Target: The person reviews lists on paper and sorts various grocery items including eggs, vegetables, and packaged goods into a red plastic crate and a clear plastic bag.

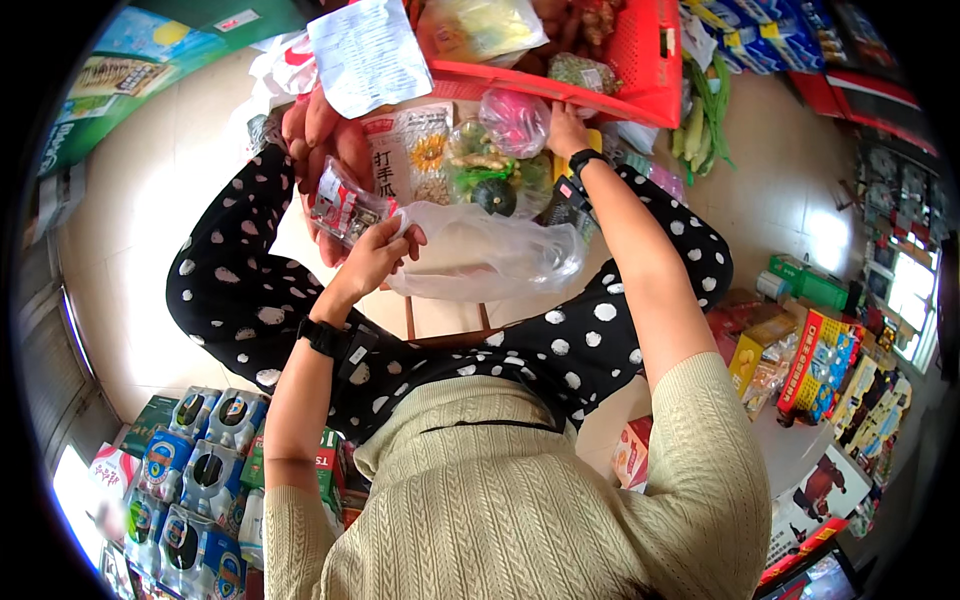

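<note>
My left hand (381, 247) pinches the edge of a translucent white plastic bag (487, 247) and seems also to hold a small clear-and-red packet (346, 204), which lies beside it. The bag stretches rightward above my lap. My right hand (568, 131) is at the rim of a red plastic crate (645, 60), right against a plastic-wrapped pink bundle (514, 122); its fingertips are partly hidden. Between the hands lie a sunflower-seed packet (411, 154) and a clear bag of green vegetables (469, 161) with a dark green round squash (494, 196).
Reddish sweet potatoes (352, 146) lie at the left, under a handwritten sheet (370, 56). Long green vegetables (701, 120) lie right of the crate. Shrink-wrapped bottle packs (187, 480) stand at the lower left, and boxed goods (817, 367) at the right.
</note>
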Demonstrator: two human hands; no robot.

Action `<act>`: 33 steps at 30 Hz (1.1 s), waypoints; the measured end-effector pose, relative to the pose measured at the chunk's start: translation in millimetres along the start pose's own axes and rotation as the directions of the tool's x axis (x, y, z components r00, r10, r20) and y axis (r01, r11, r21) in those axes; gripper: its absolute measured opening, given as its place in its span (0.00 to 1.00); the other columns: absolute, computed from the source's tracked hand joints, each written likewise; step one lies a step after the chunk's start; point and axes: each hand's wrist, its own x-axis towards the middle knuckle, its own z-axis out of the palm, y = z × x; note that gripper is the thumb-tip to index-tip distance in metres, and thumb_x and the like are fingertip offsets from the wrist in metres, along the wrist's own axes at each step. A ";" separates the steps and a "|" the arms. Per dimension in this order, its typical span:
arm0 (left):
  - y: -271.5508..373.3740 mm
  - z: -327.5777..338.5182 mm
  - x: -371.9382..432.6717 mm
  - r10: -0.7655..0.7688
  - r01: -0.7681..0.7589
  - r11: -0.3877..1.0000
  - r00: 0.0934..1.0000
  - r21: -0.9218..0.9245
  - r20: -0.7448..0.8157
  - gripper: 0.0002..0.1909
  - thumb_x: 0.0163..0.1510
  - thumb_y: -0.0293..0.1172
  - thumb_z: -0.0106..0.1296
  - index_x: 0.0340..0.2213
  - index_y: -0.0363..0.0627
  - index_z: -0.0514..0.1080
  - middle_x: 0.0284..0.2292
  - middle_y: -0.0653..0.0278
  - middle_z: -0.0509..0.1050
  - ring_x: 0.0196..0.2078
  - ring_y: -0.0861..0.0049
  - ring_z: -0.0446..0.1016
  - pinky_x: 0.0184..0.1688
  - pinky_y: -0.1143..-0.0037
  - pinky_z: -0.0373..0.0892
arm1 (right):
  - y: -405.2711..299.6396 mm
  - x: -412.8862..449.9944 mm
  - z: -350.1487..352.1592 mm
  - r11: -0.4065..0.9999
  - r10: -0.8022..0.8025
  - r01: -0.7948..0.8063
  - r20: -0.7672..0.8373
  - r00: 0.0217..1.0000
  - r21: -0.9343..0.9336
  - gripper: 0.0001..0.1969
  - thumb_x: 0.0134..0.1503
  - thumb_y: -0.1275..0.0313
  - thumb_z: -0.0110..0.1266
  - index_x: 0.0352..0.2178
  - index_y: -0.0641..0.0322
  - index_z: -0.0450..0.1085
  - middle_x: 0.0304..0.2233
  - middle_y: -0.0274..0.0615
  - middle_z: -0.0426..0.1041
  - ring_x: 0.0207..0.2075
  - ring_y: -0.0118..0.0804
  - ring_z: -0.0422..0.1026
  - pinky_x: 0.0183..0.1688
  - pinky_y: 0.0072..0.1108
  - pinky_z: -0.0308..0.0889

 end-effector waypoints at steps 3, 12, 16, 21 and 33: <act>5.2 -1.0 -2.0 -0.057 0.059 0.996 0.998 0.068 -0.018 0.10 0.55 0.29 0.40 0.34 0.43 0.71 0.24 0.72 0.69 0.24 0.88 0.62 0.28 0.86 0.60 | -7.6 9.8 -10.6 0.998 0.058 -0.049 0.282 0.958 -0.040 0.18 0.49 0.75 0.49 0.44 0.62 0.64 0.41 0.58 0.71 0.45 0.55 0.70 0.46 0.37 0.66; 15.1 -2.5 -9.0 0.048 -0.048 0.977 0.999 0.206 0.004 0.12 0.57 0.34 0.43 0.33 0.39 0.73 0.22 0.68 0.70 0.24 0.85 0.66 0.30 0.79 0.63 | -40.9 -47.7 -82.6 0.954 -0.296 0.251 0.376 0.878 0.164 0.14 0.46 0.58 0.55 0.26 0.58 0.74 0.29 0.53 0.74 0.35 0.56 0.73 0.39 0.39 0.68; 46.4 -16.0 -29.7 0.081 -0.081 0.958 0.997 0.275 0.009 0.13 0.57 0.33 0.43 0.32 0.38 0.75 0.22 0.65 0.70 0.24 0.84 0.67 0.30 0.78 0.63 | -13.7 -75.4 -117.6 0.974 -0.221 0.200 0.621 0.752 0.105 0.18 0.46 0.59 0.52 0.27 0.66 0.74 0.27 0.57 0.74 0.30 0.55 0.73 0.36 0.36 0.68; 42.6 -14.7 -20.5 0.168 -0.182 0.937 0.983 0.297 0.073 0.14 0.58 0.33 0.42 0.33 0.38 0.75 0.20 0.64 0.70 0.23 0.81 0.69 0.30 0.77 0.65 | 81.5 -108.7 -83.9 0.965 -0.253 0.232 0.673 0.695 0.124 0.16 0.44 0.62 0.52 0.21 0.69 0.73 0.23 0.57 0.72 0.25 0.51 0.73 0.29 0.35 0.66; 31.1 -13.5 -19.0 0.017 0.068 0.918 0.978 0.390 -0.209 0.25 0.59 0.44 0.40 0.22 0.34 0.74 0.15 0.58 0.72 0.16 0.70 0.72 0.26 0.70 0.69 | -59.5 -65.8 -116.5 0.949 -0.305 0.277 0.226 0.925 0.148 0.11 0.53 0.65 0.48 0.25 0.59 0.74 0.25 0.51 0.74 0.30 0.54 0.74 0.32 0.39 0.68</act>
